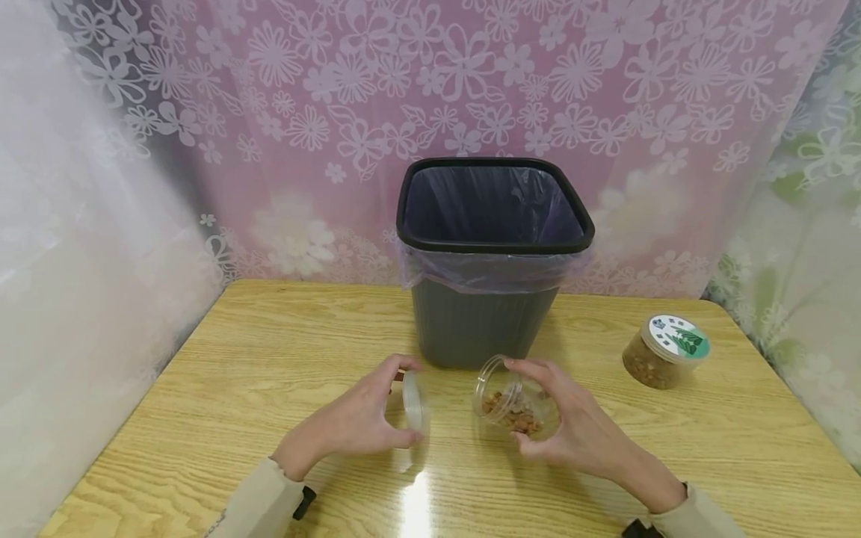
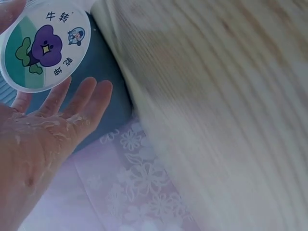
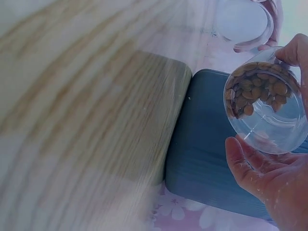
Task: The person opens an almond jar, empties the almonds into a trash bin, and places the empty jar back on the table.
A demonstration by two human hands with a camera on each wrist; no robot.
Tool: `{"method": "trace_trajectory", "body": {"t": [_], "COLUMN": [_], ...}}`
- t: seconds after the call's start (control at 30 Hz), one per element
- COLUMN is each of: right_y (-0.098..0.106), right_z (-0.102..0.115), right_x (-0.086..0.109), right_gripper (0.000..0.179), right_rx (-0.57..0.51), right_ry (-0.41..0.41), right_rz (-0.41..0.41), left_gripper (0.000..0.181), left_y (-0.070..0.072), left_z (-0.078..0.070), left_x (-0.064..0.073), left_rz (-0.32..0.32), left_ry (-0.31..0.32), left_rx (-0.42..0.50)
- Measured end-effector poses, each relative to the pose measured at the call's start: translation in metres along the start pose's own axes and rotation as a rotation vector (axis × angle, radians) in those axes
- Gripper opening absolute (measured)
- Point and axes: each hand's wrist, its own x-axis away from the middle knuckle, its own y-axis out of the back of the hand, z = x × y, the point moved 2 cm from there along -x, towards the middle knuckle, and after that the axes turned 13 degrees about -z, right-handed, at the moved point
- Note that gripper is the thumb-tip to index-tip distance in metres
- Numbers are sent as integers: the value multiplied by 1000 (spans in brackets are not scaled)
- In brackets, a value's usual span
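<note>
My left hand [image 1: 353,415] holds a round clear lid [image 1: 415,403] upright by its edge between fingers and thumb. In the left wrist view the lid's face [image 2: 48,45] shows a purple cartoon flower on a white and green label. Opposite it, my right hand [image 1: 575,426] grips a clear plastic jar [image 3: 281,127] that lies tilted on its side, its mouth toward the lid. Brown almonds [image 3: 255,86] have gathered along the jar's lower wall. A gap separates lid and jar in front of the bin.
A dark grey bin [image 1: 480,321] with a black rim and purple liner stands at the back of the wooden table [image 1: 282,336]. A second jar [image 1: 662,355], lidded and filled with brown pieces, sits to the right. Flowered curtains [image 1: 323,149] hang behind and at the sides.
</note>
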Motion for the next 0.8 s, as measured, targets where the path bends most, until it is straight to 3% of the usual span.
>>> {"method": "trace_trajectory", "body": {"t": [0.33,0.8], "right_y": [7,22], "right_z": [-5,-16], "right_x": [3,4], "right_gripper": [96,96], "right_rx": [-19,7], "right_ry": [12,-28], "right_rz": [-52,-82], "left_gripper": [82,84], "left_y": [8,11], "left_z": [9,20], "left_x": [2,3], "left_rz": [-13,-1], "left_ry": [2,42], "left_rx": [-63,-58]}}
